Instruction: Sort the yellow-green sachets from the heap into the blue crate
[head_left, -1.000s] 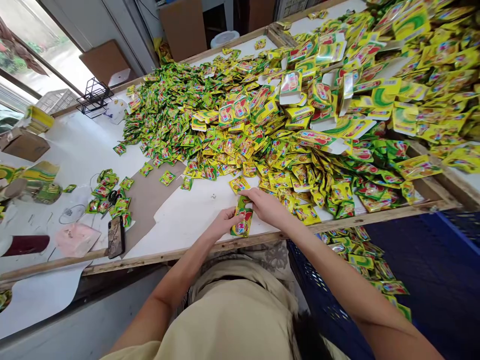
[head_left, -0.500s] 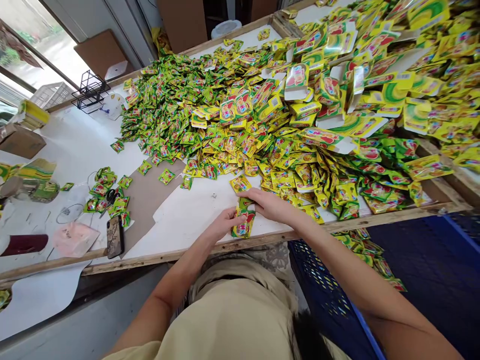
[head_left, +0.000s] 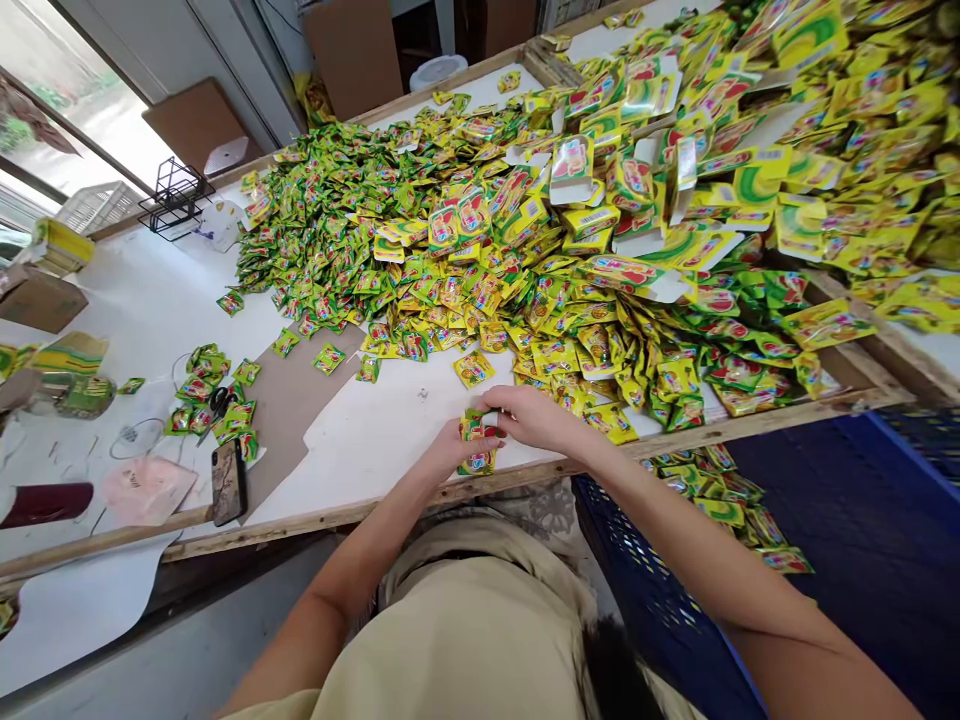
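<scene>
At the table's front edge, my left hand (head_left: 448, 450) grips a yellow-and-green printed packet (head_left: 478, 462) with red shapes on its front. Whether it is a small carton or a sachet I cannot tell. My right hand (head_left: 519, 415) is closed at the packet's upper end, thumb and fingers pinched together there, partly hiding it. Just beyond the hands a single yellow sachet (head_left: 474, 369) lies flat on the white tabletop (head_left: 390, 430). A big heap of green and yellow sachets (head_left: 337, 220) spreads behind it.
Printed cartons (head_left: 574, 168) lie on the heap's right side. To the left are a phone (head_left: 229, 482), scissors (head_left: 219, 402), a pink bag (head_left: 148, 488) and a black wire rack (head_left: 176, 198). A blue crate (head_left: 645, 565) with sachets stands below the table's wooden edge (head_left: 345, 518).
Both hands have closed in on the packet, covering more of it, and my left fingers now reach across its front. The view has shifted slightly.
</scene>
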